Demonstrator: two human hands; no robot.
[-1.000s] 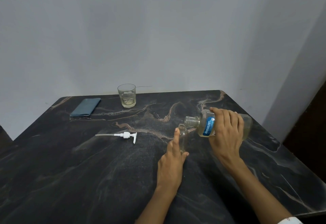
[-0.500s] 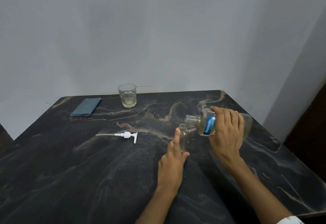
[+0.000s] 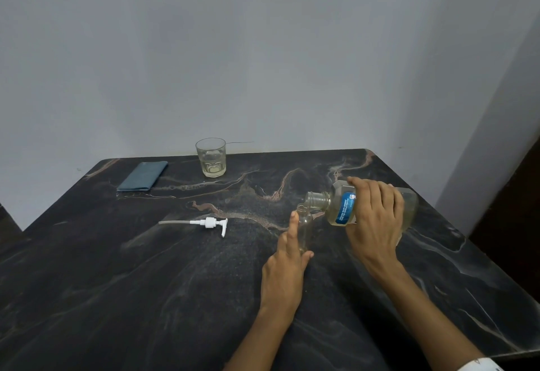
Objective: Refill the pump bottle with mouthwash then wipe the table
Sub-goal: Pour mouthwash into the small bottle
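So the right hand (image 3: 375,218) has the big mouthwash bottle (image 3: 342,208) tipped way over on its side, fingers wrapped over the top of it, neck pointing left. Its open mouth sits right above and just beside the mouth of the small clear pump bottle (image 3: 304,229), which stands upright on the dark marble-look table (image 3: 146,297). Can't really make out a stream of liquid between the two, it's too small and see-through to tell. The mouthwash bottle has a blue label and looks like it has pale yellowish liquid in it.

The left hand (image 3: 285,271) steadies the little bottle from the near side: one finger runs straight up along the glass, the thumb pokes out at the base on the right. The rest of the fingers are hidden behind the hand, so I honestly can't tell whether they wrap around it or not.

The white pump head (image 3: 209,222) with its long dip tube is off the bottle and lies flat on the table well to the left. Further back near the wall there's a glass tumbler (image 3: 211,158) with a little yellowish liquid at the bottom, and left of that a folded blue-grey cloth (image 3: 143,176) lying flat
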